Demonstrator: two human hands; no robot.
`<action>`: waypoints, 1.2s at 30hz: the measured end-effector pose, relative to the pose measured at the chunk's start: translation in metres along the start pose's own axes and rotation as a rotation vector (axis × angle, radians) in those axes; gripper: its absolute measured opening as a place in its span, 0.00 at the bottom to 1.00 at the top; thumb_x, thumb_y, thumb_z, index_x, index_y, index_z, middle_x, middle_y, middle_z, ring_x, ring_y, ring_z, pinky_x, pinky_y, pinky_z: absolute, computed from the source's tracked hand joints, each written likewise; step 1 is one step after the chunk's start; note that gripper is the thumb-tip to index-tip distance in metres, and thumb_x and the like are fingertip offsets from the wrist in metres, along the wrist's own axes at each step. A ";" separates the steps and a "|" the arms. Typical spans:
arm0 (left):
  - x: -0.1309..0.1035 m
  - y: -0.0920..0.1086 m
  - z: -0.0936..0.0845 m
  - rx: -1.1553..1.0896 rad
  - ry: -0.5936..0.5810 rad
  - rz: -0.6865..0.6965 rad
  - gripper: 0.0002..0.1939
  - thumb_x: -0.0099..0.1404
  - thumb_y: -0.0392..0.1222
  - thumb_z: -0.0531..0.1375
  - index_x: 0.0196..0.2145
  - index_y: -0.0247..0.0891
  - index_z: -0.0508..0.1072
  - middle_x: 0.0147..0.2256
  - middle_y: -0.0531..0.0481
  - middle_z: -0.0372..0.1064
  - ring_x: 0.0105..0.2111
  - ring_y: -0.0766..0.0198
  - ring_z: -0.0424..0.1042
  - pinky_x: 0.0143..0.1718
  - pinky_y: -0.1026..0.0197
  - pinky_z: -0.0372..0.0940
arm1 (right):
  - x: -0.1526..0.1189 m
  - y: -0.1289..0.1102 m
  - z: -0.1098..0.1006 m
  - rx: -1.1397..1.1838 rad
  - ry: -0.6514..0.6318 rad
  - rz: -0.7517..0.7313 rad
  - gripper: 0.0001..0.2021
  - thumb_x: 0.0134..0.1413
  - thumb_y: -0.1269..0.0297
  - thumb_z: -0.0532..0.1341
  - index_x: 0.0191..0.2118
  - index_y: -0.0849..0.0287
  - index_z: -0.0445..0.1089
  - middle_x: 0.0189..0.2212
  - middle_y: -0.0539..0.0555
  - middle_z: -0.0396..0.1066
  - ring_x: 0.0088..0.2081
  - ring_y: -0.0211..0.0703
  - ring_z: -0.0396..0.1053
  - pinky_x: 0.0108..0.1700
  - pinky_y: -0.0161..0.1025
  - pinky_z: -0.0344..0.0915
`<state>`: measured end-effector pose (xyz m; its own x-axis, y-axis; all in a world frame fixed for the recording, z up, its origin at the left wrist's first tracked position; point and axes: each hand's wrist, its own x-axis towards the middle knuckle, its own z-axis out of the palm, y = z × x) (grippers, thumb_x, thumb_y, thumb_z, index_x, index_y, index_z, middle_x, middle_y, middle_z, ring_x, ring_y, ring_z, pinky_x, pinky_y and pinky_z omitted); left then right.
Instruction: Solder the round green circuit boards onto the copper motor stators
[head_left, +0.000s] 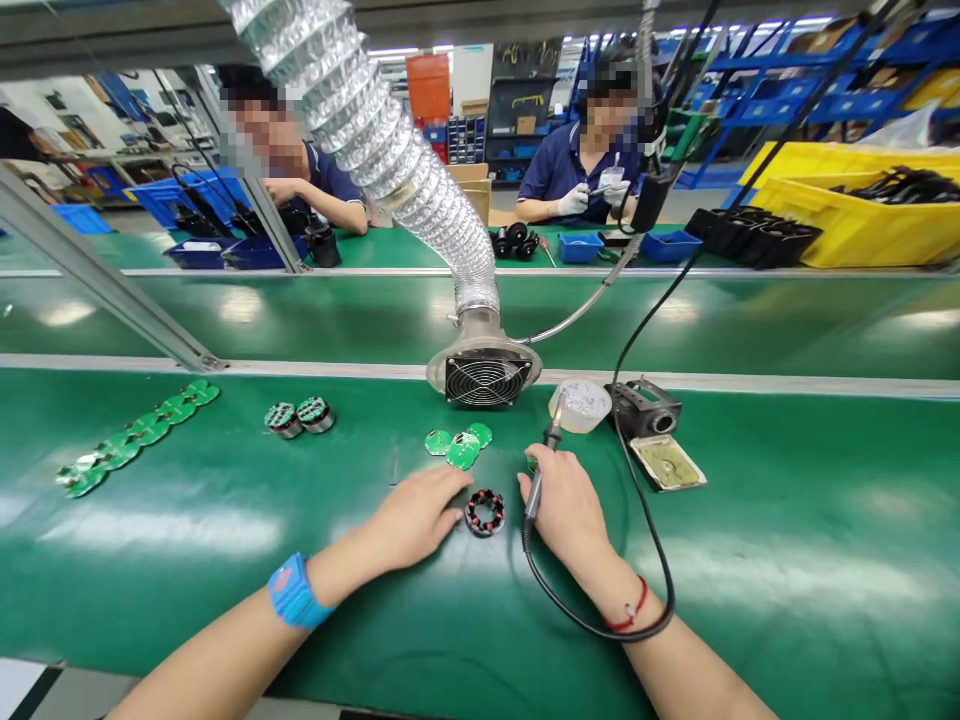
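Note:
My right hand (pixel 568 500) is closed around a soldering iron (pixel 535 490), its tip pointing up and away toward a round pale container (pixel 581 405). A bit of green shows beside its fingers. My left hand (pixel 421 510) rests palm down on the green table with its fingers slightly apart, just left of a ring-shaped coil part (pixel 485 512) with black and reddish windings. Several round green circuit boards (pixel 463 449) lie in a loose pile beyond the left fingertips.
A fan hood (pixel 487 380) hangs on a silver duct. Right of it are an iron stand (pixel 646 408) and a sponge tray (pixel 667 463). Two coil assemblies (pixel 315 414) and a row of green boards (pixel 150 428) lie left. Two people sit opposite.

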<state>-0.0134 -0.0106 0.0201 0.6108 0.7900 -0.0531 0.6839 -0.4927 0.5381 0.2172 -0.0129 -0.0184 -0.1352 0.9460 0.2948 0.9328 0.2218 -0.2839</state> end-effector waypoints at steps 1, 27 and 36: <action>0.001 -0.002 -0.005 -0.036 0.014 -0.028 0.16 0.64 0.31 0.55 0.49 0.39 0.69 0.49 0.44 0.72 0.45 0.56 0.73 0.48 0.53 0.69 | 0.000 0.000 0.000 -0.026 0.005 0.008 0.12 0.60 0.68 0.56 0.49 0.60 0.67 0.37 0.62 0.73 0.40 0.59 0.69 0.42 0.51 0.67; -0.013 -0.009 0.020 -0.027 0.370 0.176 0.22 0.60 0.27 0.49 0.51 0.38 0.66 0.54 0.39 0.64 0.55 0.53 0.65 0.55 0.46 0.64 | -0.005 -0.016 -0.030 0.434 -0.183 -0.543 0.26 0.57 0.77 0.53 0.60 0.52 0.63 0.53 0.58 0.74 0.52 0.50 0.72 0.51 0.51 0.74; -0.008 -0.004 0.028 0.049 0.160 -0.047 0.07 0.70 0.43 0.54 0.38 0.40 0.69 0.36 0.48 0.71 0.37 0.57 0.69 0.41 0.53 0.63 | -0.008 -0.013 -0.017 0.592 -0.242 -0.443 0.31 0.57 0.79 0.52 0.66 0.51 0.56 0.59 0.56 0.70 0.58 0.47 0.70 0.58 0.49 0.70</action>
<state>-0.0097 -0.0247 -0.0056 0.5092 0.8585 0.0599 0.7310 -0.4682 0.4964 0.2117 -0.0276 -0.0017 -0.5864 0.7500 0.3059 0.4506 0.6159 -0.6462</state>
